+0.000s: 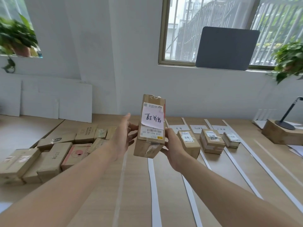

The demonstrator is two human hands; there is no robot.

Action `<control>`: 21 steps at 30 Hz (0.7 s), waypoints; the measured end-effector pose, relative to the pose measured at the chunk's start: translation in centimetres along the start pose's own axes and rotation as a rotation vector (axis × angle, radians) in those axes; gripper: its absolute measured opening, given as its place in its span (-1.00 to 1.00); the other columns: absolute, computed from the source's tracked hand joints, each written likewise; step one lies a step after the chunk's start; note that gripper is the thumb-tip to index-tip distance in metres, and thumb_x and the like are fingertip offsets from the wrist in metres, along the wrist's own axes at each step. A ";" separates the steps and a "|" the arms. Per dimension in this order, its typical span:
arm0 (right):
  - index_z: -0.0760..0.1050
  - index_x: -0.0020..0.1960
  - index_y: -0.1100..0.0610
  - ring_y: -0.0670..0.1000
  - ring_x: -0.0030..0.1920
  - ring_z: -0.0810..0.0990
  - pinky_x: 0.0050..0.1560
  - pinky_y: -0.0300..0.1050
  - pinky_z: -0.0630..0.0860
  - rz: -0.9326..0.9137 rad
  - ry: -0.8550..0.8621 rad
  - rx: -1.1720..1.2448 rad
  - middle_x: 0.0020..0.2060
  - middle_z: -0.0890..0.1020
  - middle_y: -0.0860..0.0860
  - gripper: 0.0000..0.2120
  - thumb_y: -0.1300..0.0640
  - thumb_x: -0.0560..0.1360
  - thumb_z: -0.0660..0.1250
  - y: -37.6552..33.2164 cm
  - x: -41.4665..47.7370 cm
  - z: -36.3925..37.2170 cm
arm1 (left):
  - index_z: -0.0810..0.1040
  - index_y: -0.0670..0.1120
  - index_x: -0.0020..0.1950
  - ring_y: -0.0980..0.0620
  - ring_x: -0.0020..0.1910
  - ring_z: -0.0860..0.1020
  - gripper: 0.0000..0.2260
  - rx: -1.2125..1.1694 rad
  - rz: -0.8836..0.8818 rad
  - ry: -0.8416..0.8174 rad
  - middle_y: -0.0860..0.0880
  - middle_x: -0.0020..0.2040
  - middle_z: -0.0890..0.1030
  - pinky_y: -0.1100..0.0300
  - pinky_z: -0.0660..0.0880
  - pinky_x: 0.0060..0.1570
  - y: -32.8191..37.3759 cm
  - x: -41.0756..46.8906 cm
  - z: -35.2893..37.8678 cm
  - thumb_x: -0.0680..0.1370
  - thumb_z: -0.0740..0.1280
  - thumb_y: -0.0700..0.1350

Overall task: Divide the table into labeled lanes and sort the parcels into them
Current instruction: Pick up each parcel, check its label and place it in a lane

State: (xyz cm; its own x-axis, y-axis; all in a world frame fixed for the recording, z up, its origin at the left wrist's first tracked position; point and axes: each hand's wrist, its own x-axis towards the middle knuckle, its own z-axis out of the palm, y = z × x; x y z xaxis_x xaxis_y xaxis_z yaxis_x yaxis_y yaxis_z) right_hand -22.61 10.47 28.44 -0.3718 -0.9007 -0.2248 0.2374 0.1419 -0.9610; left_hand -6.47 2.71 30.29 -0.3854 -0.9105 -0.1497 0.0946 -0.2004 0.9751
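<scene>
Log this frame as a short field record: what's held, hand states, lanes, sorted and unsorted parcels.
held: parcel with handwritten pink note, raised above table
left hand: gripping parcel's left side
right hand: gripping its right side
lanes: white strips on table, paper labels at far end
sorted: three boxes, one per lane
unsorted: parcel pile, left

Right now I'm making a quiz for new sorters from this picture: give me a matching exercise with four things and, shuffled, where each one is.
Things:
1. held parcel
2. unsorted parcels
3. three sorted parcels
4. dark panel

Places:
A. leaning at the window
B. piled on the table's left side
C. up in the air between the left hand and the right hand
D. one per lane, each just below a lane label, between white strips

Pairs: 1-C, 2-B, 3-D, 4-A
</scene>
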 end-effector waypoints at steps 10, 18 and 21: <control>0.43 0.43 -0.21 0.13 0.27 0.66 0.29 0.20 0.63 -0.063 -0.087 0.020 0.22 0.70 0.03 -0.63 0.04 0.65 0.25 -0.2 -0.4 0.0 | 0.49 -0.12 0.14 -0.06 -0.18 0.59 -0.45 0.018 0.003 -0.028 -0.23 -0.06 0.59 0.07 0.41 -0.18 0.7 -1.7 -0.9 0.59 0.12 0.35; -0.14 0.58 -0.54 0.20 0.24 0.70 0.13 0.37 0.67 -0.131 -0.264 -0.044 0.26 0.64 0.24 0.13 0.22 0.48 0.53 -0.3 -0.8 -0.1 | 0.55 0.03 0.28 -0.27 0.05 0.69 -0.39 0.064 -0.071 -0.138 -0.21 0.14 0.69 -0.19 0.61 -0.13 1.9 -3.0 -3.0 0.61 -0.03 0.41; -0.02 0.52 -0.58 0.23 0.24 0.69 0.14 0.38 0.66 -0.147 -0.301 -0.065 0.26 0.60 0.26 0.12 0.33 0.46 0.53 -0.4 -1.3 0.2 | 0.61 -0.01 0.24 -0.23 -0.08 0.70 -0.35 0.069 -0.063 -0.108 -0.25 0.09 0.70 -0.09 0.61 -0.23 2.6 -3.5 -3.7 0.60 -0.05 0.41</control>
State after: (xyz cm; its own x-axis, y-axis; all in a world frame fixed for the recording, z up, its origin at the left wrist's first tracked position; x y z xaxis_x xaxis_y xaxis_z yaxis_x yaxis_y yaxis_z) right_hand -22.06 11.44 29.18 -0.1138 -0.9929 -0.0348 0.1399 0.0187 -0.9900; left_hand -1.47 3.98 32.71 -0.4856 -0.8518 -0.1964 0.0046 -0.2272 0.9738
